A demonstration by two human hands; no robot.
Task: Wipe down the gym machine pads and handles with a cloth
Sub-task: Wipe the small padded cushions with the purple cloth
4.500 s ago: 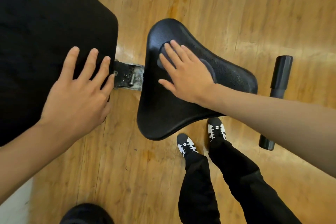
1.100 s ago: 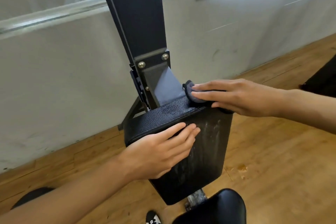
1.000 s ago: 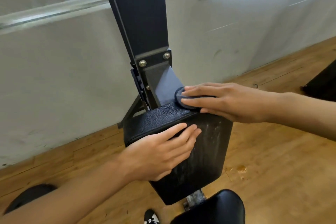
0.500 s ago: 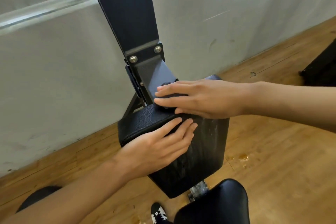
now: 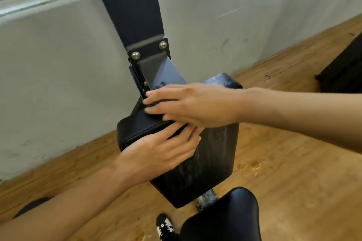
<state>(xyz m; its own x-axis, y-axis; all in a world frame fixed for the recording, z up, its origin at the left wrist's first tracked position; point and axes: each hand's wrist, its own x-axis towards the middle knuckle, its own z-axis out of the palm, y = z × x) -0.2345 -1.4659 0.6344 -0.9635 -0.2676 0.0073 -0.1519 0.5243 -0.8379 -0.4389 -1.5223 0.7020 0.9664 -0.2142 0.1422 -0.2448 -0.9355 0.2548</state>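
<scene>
Cloth (image 5: 159, 86) sat mostly hidden under my right hand (image 5: 195, 103), on the top edge of the back pad (image 5: 213, 162). It lay hard against the foot of the metal post (image 5: 127, 6), where the bolted bracket (image 5: 148, 51) meets the padding. Only a dark fold showed past my forefinger. Right fingers lay straight and flat, pressing the cloth down, not curled round it. Left hand (image 5: 162, 150) rested on the pad's front face just below the top seam, fingers straight and close together, gripping nothing; bracing, as I judged it. Fingertips of the two hands nearly met at the seam. Pad's front face showed pale vertical streaks; damp or wear, I could not tell. Seat (image 5: 221, 219) lay at the bottom of view, one shoe (image 5: 164, 227) beside it on the wooden floor (image 5: 293, 172). Step in hand, by my reckoning: wiping the top edge of the back pad, at its post end. Task looked partway at best, as no handles were in view. Next move would call for dragging the cloth along the top edge away from the post, with flat pressure so it did not slip from under the fingers. After that, down the streaked face, which would mean lifting the left hand clear first. Bracket corners and bolt heads sat close by the fingertips; worth minding for a snag.
</scene>
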